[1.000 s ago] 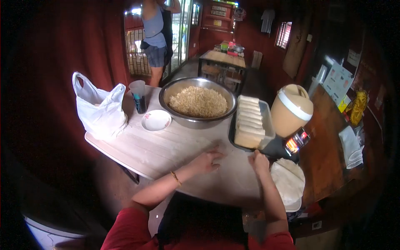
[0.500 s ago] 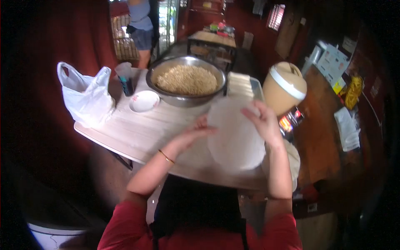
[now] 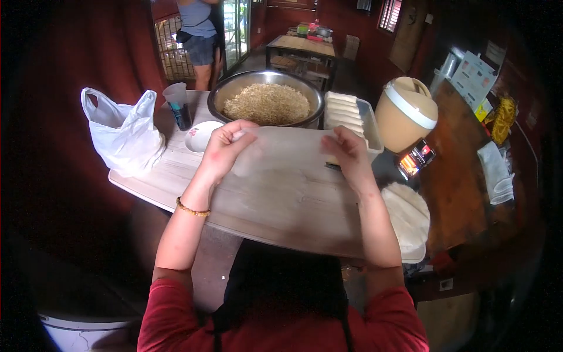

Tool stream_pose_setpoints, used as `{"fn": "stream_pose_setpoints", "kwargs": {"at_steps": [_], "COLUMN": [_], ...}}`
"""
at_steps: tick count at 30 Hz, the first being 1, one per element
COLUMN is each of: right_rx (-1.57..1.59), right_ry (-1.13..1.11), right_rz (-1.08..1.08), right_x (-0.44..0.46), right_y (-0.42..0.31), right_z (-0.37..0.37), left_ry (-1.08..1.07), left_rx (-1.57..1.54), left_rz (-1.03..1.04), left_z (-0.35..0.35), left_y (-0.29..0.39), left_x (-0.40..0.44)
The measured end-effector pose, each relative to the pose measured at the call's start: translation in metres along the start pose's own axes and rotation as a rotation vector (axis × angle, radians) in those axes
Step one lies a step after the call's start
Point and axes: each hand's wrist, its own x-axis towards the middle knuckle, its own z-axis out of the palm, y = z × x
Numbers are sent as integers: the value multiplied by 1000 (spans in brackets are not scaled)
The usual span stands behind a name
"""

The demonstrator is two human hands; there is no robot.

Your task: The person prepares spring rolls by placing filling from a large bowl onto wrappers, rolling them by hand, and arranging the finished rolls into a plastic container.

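A thin, translucent round wrapper is stretched between my two hands above the table. My left hand pinches its left edge, near the small white dish. Its right edge is in the fingers of my right hand, just in front of the plastic container with pale rolls lined up in it. Beyond the wrapper stands a large metal bowl heaped with light brown shredded filling. A stack of round wrappers lies at the table's right end.
A white plastic bag and a dark-bottomed cup stand on the left. To the right are a beige jug and a lit phone. Another person stands in the background, near another table.
My hands were low over the table; a wrapper then appeared, hanging from my right hand. Now both hands are raised and farther apart, with the wrapper spread between them.
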Motion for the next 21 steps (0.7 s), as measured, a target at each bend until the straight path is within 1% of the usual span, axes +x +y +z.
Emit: {"fn": "stream_pose_setpoints", "kwargs": {"at_steps": [1,3,4,5,6,7,8,9,10,11,12,13,15,16,17,18,20,21], "right_rx": [8,70,70,-4,-79,-80,-172,-262,-261,-279,-296,-295,-441,-441,-468,-497,-472,-438], "right_ry": [-5,-17,-19,-75,-132,-133,-274,-414,-414,-479,-543,-543,-580,-577,-573,-568,-558,-559], "right_rz": [3,233,244,339,431,438,522,603,603,545,485,483,430,431,398,364,367,375], "right_x": [-2,-9,-11,-13,-16,-20,-27,-34,-45,-57,-61,-61,-61,-60,-59,-57,-54,-53], "right_y": [-5,-16,-7,12,31,49,67,85,103,121,124,126,125,120,115,111,129,136], "right_z": [3,3,1,-2,-4,-4,-4,-4,-4,-4,-1,-2,-2,-1,0,-1,-6,-7], "left_ry": [26,4,-25,-22,-64,-106,-106,-124,-141,-141,-174,-207,-190,-175,-180,-186,-195,-203], "left_rx": [-13,18,44,41,94,146,143,240,338,339,381,423,419,415,416,454,490,486], "left_rz": [42,1,-34,-43,-165,-285,-292,-356,-414,-412,-372,-334,-375,-413,-407,-365,-317,-372], "left_z": [-1,-5,-5,-6,-10,-14,-21,-30,-36,-38,-38,-40,-46,-48,-51,-51,-51,-48], "left_y": [0,-4,-7,-14,-25,-40,-66,-101,-124,-134,-138,-142,-147,-149,-151,-151,-154,-147], "left_x": [-3,-8,-11,-16,-21,-27,-35,-45,-54,-63,-70,-75,-76,-75,-74,-72,-68,-67]}}
